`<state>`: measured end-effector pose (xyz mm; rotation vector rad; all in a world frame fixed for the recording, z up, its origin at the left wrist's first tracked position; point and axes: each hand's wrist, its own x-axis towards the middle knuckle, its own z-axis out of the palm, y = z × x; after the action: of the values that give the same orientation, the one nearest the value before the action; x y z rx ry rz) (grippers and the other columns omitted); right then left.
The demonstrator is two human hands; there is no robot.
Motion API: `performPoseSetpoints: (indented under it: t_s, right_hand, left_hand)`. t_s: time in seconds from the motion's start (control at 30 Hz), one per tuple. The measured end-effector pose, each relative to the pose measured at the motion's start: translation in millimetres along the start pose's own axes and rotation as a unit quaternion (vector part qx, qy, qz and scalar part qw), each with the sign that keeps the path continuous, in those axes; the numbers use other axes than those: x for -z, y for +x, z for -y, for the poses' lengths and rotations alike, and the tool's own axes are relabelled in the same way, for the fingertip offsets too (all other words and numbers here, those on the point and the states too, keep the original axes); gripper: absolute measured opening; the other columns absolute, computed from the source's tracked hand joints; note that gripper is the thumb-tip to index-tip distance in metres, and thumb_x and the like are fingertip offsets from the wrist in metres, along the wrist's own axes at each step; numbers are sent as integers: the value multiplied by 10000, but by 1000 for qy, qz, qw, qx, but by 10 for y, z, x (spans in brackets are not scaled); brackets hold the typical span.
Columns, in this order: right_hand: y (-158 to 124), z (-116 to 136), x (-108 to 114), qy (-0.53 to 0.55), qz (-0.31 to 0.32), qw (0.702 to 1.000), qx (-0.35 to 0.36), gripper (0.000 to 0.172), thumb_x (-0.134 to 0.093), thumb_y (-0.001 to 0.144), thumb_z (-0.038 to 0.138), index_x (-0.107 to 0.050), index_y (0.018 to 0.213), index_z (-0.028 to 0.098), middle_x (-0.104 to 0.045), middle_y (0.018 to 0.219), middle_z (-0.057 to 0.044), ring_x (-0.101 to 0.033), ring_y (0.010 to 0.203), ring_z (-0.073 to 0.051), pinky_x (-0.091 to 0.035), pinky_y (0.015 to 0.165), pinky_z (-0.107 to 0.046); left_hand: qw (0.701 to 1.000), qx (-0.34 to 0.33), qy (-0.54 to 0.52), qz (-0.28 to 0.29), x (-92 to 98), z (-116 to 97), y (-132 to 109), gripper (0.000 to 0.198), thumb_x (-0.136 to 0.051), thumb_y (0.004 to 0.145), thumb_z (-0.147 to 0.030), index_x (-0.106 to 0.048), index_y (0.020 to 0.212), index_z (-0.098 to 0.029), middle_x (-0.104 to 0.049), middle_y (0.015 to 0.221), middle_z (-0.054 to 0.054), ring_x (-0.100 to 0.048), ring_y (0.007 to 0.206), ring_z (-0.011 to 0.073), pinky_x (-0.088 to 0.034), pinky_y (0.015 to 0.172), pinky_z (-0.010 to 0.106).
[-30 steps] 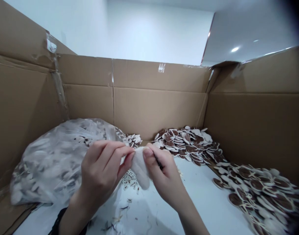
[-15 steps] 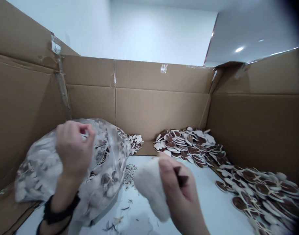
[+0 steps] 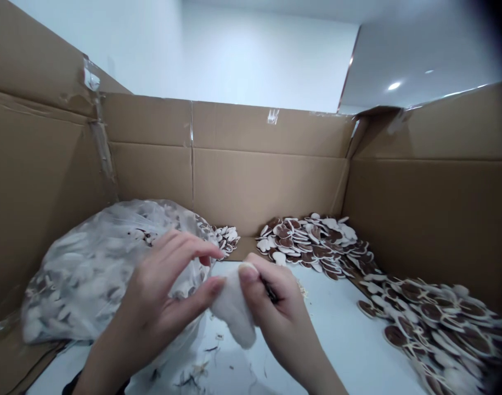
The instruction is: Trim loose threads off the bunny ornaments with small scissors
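In the middle of the head view, my right hand [image 3: 277, 299] is closed on a white plush piece [image 3: 233, 307], with the thumb pressed on its top edge. Something small and dark shows inside the curled fingers; I cannot make out what it is. My left hand [image 3: 164, 291] is at the piece's left side, thumb and fingers apart. Its thumb tip meets or almost meets the white plush. Behind that hand sits a clear plastic bag [image 3: 90, 263] full of white and brown plush pieces, partly hidden by the hand.
Cardboard walls [image 3: 271, 181] surround the white tabletop [image 3: 328, 340]. Brown-and-white plush pieces are heaped at the back [image 3: 312, 241] and along the right [image 3: 444, 323]. A smaller heap [image 3: 227, 240] is beside the bag. Thread scraps [image 3: 195, 376] litter the front.
My left hand has come from above the bag rightward and down to the white plush piece, its fingers opening. My right hand has shifted slightly left with the piece.
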<state>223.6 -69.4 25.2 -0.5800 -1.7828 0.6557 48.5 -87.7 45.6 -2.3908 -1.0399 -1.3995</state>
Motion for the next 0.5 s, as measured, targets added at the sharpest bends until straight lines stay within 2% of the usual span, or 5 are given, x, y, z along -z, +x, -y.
performPoseSetpoints:
  t_s: [0.07, 0.2, 0.27, 0.4, 0.5]
  right_hand:
    - [8, 0, 14, -17, 7, 1000, 5, 364, -485, 933, 248, -291, 627, 205, -288, 555, 69, -284, 494, -79, -227, 454, -201]
    - [32, 6, 52, -34, 20, 999, -5, 361, -569, 859, 208, -308, 610, 193, -311, 546, 74, -300, 510, -69, -235, 473, -183]
    - [43, 5, 70, -34, 19, 999, -16, 355, -592, 832, 190, -319, 604, 189, -317, 544, 77, -301, 514, -64, -244, 479, -173]
    - [52, 6, 89, -22, 23, 999, -33, 318, -601, 817, 179, -358, 613, 188, -351, 561, 79, -330, 533, -59, -257, 485, -160]
    - [54, 0, 94, -14, 28, 998, -49, 319, -595, 823, 193, -353, 616, 190, -348, 571, 77, -325, 547, -63, -260, 487, -159]
  left_hand:
    - [1000, -12, -10, 17, -10, 22, 16, 40, -557, 929, -242, -596, 923, -250, -627, 866, -14, -571, 855, 171, -442, 767, 270]
    - [991, -132, -17, 2, -44, 199, 24, 81, -577, 899, -203, -656, 890, -217, -642, 831, 17, -589, 784, 174, -463, 651, 234]
    - [986, -163, -21, -4, -65, 323, 6, 101, -597, 874, -195, -689, 910, -214, -661, 844, 28, -608, 776, 185, -478, 626, 236]
    - [993, -119, -7, 12, -73, 513, -67, 121, -638, 847, -216, -708, 925, -277, -683, 842, 4, -638, 748, 203, -502, 649, 285]
    - [995, -104, 9, 2, -79, 561, -116, 130, -631, 842, -243, -712, 921, -308, -687, 815, -2, -645, 724, 219, -496, 639, 322]
